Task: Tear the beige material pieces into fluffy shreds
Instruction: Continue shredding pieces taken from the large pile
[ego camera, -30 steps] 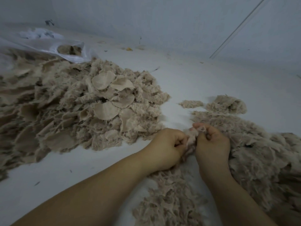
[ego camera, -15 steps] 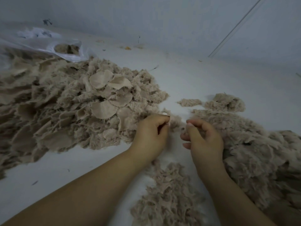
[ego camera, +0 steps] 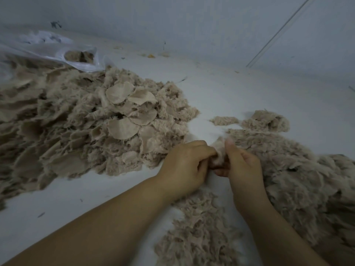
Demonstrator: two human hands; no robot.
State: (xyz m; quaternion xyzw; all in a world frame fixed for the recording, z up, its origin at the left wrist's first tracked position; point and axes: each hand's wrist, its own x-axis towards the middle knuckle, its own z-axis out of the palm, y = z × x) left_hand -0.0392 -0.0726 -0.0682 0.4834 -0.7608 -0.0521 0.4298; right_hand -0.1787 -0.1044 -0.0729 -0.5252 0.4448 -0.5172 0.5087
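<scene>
A small beige piece (ego camera: 219, 150) is held between both hands at the middle of the view. My left hand (ego camera: 185, 167) pinches its left side with curled fingers. My right hand (ego camera: 241, 164) grips its right side, thumb up against the fabric. A big heap of beige pieces (ego camera: 80, 121), some with round woven backs showing, lies to the left. A wide spread of fluffy shreds (ego camera: 299, 179) lies to the right, and a smaller patch of shreds (ego camera: 199, 231) lies below my hands.
The white floor (ego camera: 240, 93) carries everything. A clear plastic bag (ego camera: 63, 52) with some beige material inside lies at the back left. Two small fluffy clumps (ego camera: 267, 120) sit beyond the right spread. A grey wall (ego camera: 192, 22) rises behind.
My left hand reached to the heap's edge half a second ago with my hands apart; now both hands have come back together around a fresh piece.
</scene>
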